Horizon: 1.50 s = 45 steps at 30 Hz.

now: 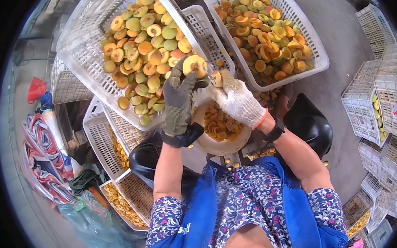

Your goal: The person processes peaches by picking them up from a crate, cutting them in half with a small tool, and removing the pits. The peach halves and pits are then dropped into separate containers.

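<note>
Here left hand pinches peach half, right hand clasps tool, above bowl rim

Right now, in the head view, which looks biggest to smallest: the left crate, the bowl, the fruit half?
1. Left crate
2. Bowl
3. Fruit half, held in the left hand
No two look alike in size.

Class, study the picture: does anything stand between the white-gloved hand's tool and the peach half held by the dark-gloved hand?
Nothing visible does. The left hand holds the peach half above the bowl, and the tool in the right hand sits right beside it, with nothing between them.
</note>
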Each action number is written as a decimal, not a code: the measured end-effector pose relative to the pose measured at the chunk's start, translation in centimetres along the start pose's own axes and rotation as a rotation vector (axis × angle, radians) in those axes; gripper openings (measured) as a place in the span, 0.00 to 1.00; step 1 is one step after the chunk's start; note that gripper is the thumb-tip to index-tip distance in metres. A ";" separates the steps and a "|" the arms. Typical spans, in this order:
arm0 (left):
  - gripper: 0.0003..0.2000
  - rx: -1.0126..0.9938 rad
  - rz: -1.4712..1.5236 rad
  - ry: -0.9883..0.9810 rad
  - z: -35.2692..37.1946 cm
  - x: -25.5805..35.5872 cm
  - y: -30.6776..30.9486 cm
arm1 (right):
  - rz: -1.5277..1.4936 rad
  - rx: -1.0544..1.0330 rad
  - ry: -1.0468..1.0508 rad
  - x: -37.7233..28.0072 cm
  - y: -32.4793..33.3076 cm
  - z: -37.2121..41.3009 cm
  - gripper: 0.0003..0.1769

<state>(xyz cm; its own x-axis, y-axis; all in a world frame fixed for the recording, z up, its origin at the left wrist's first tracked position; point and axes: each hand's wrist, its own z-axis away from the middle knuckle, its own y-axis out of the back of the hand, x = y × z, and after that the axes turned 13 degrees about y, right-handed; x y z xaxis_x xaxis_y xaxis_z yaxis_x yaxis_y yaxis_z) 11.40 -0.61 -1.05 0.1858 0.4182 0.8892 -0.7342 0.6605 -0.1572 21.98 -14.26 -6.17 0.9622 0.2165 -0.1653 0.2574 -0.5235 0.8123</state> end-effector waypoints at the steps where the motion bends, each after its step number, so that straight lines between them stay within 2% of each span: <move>1: 0.19 0.039 -0.053 -0.010 0.3 -0.2 -0.5 | 0.033 -0.001 -0.016 -0.1 -0.1 0.0 0.14; 5: 0.18 0.097 -0.034 -0.060 1.2 -1.1 -2.4 | 0.128 -0.043 -0.057 -0.2 -0.3 0.3 0.13; 7: 0.18 0.122 -0.016 -0.068 1.2 -1.4 -2.8 | 0.078 -0.065 -0.085 -0.4 0.0 0.2 0.11; 10: 0.19 0.191 -0.178 -0.113 1.0 -1.9 -2.6 | 0.019 -0.091 -0.078 -0.5 -0.1 0.3 0.09; 12: 0.19 0.195 -0.390 -0.267 0.9 -2.0 -2.1 | 0.011 -0.099 -0.047 -0.5 0.0 0.6 0.09; 14: 0.19 0.182 -0.454 -0.253 0.7 -2.4 -1.4 | -0.184 -0.110 -0.112 -0.4 0.3 0.5 0.09; 15: 0.20 0.169 -0.514 -0.244 0.7 -2.3 -1.4 | -0.184 -0.108 -0.111 -0.4 0.3 0.4 0.09; 16: 0.20 0.171 -0.514 -0.246 0.8 -2.1 -1.5 | -0.360 -0.079 -0.223 -0.3 0.3 0.3 0.10; 17: 0.19 0.060 -0.279 -0.199 1.0 -1.7 -1.6 | -0.536 -0.049 -0.332 -0.3 0.3 0.2 0.12; 18: 0.20 -0.049 -0.045 -0.150 1.3 -1.4 -1.7 | -0.540 -0.050 -0.328 -0.5 0.4 0.0 0.12; 19: 0.20 -0.042 -0.047 -0.147 1.3 -1.6 -1.7 | -0.654 -0.047 -0.403 -0.9 0.6 -0.3 0.14; 21: 0.23 -0.068 0.336 0.066 0.7 -2.1 -1.6 | -0.770 -0.048 -0.475 -1.3 0.3 -0.5 0.16; 22: 0.23 -0.065 0.338 0.066 0.5 -2.3 -1.5 | -0.839 -0.017 -0.492 -1.3 -0.2 -0.4 0.17; 24: 0.23 0.032 0.023 -0.141 0.5 -2.5 -1.6 | -0.909 0.012 -0.515 -1.1 -0.4 -0.4 0.18; 25: 0.22 -0.014 0.284 0.054 1.1 -1.6 -2.2 | -1.024 -0.104 -0.579 -0.9 0.2 -0.6 0.19; 27: 0.23 -0.056 0.300 0.053 1.0 -1.8 -1.9 | -1.174 -0.311 -0.691 -0.6 0.6 -0.8 0.22; 28: 0.23 -0.101 0.315 0.049 0.9 -2.0 -1.6 | -1.175 -0.313 -0.694 -0.5 1.5 -1.1 0.22; 29: 0.24 -0.206 0.295 0.001 0.2 -2.5 -0.9 | -1.318 -0.358 -0.731 -0.3 2.7 -1.6 0.22; 31: 0.24 -0.272 0.266 -0.048 0.1 -3.1 -0.2 | -1.503 -0.391 -0.744 -0.1 2.4 -1.0 0.20; 32: 0.25 -0.341 0.235 -0.101 0.1 -3.4 0.2 | -1.505 -0.391 -0.745 -0.3 0.8 0.0 0.20; 33: 0.25 -0.418 0.089 -0.148 -0.2 -3.7 1.0 | -1.451 -0.491 -0.681 -0.6 0.1 -0.2 0.19; 35: 0.25 -0.409 0.008 -0.099 0.8 -4.6 2.1 | -1.224 -0.709 -0.516 -0.6 0.1 -0.1 0.15; 36: 0.25 -0.396 -0.072 -0.050 1.6 -5.4 2.5 | -1.223 -0.708 -0.515 -0.8 -0.8 1.0 0.15; 37: 0.26 -0.280 0.012 0.042 2.6 -7.0 2.9 | -1.049 -0.692 -0.141 -0.9 -2.6 3.0 0.15; 38: 0.26 -0.277 0.008 0.041 3.3 -7.9 3.7 | -0.859 -0.655 0.219 -1.3 -3.6 4.2 0.15; 40: 0.25 -0.102 0.309 0.236 3.9 -8.7 5.5 | -0.687 -1.010 -0.048 -2.8 -0.1 2.4 0.15; 41: 0.24 -0.036 0.435 0.276 3.8 -8.7 6.2 | -0.655 -1.009 -0.272 -3.1 -0.7 3.5 0.14; 42: 0.24 -0.035 0.434 0.279 3.5 -7.6 6.1 | -0.657 -1.009 -0.273 -3.0 -0.2 3.1 0.14; 44: 0.21 0.159 0.414 0.229 2.6 -2.6 4.2 | -0.652 -0.986 -0.370 -2.4 1.0 1.9 0.15; 45: 0.21 0.155 0.414 0.230 2.9 0.6 2.1 | -0.685 -0.841 -0.362 -2.4 1.0 2.1 0.15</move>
<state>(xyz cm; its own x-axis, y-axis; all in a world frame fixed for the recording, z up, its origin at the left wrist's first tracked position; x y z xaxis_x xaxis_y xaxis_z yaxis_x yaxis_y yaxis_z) 8.09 -0.79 0.36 -0.0151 0.7639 0.6451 -0.8621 0.3169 -0.3955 20.11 -17.04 -6.13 0.6470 -0.0776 -0.7586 0.7277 0.3599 0.5838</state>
